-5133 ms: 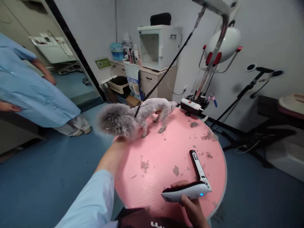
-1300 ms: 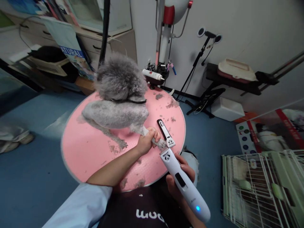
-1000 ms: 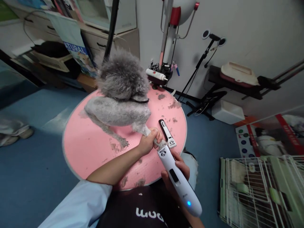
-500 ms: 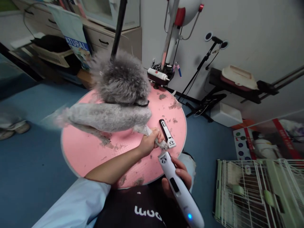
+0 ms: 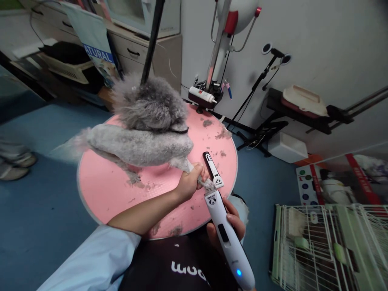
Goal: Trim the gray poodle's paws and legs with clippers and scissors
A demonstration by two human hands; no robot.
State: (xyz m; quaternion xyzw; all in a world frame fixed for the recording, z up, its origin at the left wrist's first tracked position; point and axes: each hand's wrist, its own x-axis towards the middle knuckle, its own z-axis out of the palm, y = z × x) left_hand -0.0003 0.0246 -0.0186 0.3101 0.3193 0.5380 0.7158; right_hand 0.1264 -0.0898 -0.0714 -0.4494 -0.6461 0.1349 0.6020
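Note:
A small grey dog [image 5: 142,137] stands on a round pink grooming table [image 5: 106,190], its fluffy head [image 5: 150,103] held by a black leash [image 5: 151,36] from above. My left hand [image 5: 189,184] is closed round the dog's front leg, with the paw [image 5: 207,185] sticking out past my fingers. In my right hand [image 5: 228,220] is a white electric clipper [image 5: 227,234] with a blue light, its blade end touching the paw. A second black-and-white clipper [image 5: 213,169] lies on the table right beside the paw.
Clumps of cut fur [image 5: 222,131] lie on the table. A grooming-arm post with a white bottle [image 5: 202,95] stands at the far edge. A wire cage [image 5: 330,246] is at lower right, a black stand [image 5: 273,105] with a tray behind. Someone's shoes [image 5: 15,165] are at left.
Since five seconds ago I have moved round the table, taken the dog's front leg and brought the clipper to its paw. In the last second the dog's rear swung left.

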